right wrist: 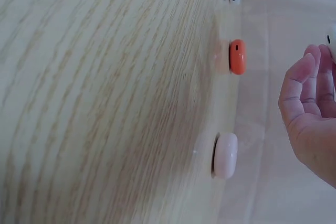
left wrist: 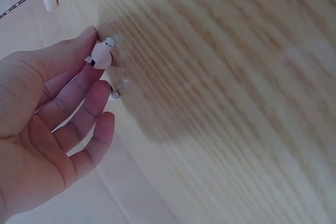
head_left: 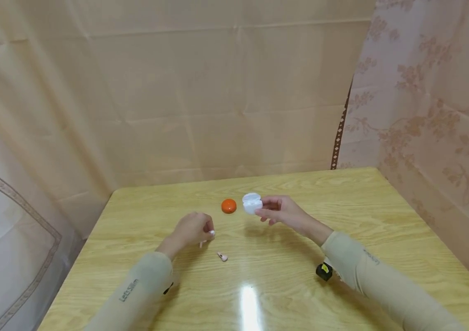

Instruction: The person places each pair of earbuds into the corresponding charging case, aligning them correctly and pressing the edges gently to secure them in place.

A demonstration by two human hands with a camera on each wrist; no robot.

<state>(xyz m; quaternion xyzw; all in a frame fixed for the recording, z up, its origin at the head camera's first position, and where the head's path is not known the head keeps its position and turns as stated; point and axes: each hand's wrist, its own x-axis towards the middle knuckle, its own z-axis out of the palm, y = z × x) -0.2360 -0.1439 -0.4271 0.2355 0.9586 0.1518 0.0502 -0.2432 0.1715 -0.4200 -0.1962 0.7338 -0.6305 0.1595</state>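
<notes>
In the head view, my left hand (head_left: pixel 193 228) is low over the table, with a white earbud (head_left: pixel 211 233) at its fingertips. The left wrist view shows that hand pinching a pale earbud (left wrist: pixel 102 57) between thumb and index finger. Part of a second earbud (left wrist: pixel 114 94) shows beside the other fingers; whether they touch it I cannot tell. A pale pink earbud (head_left: pixel 222 257) lies nearer to me on the table. My right hand (head_left: pixel 285 214) holds a white earbud case (head_left: pixel 252 204) above the table, its lid raised. Only the case's edge (right wrist: pixel 332 40) appears beside the right hand in the right wrist view.
An orange, rounded case (head_left: pixel 228 206) sits on the wooden table (head_left: pixel 143 207), between the hands and farther back. A pale pink case (right wrist: pixel 226 156) rests on the table in the right wrist view. A small black object with a yellow mark (head_left: pixel 324 271) is beside my right sleeve.
</notes>
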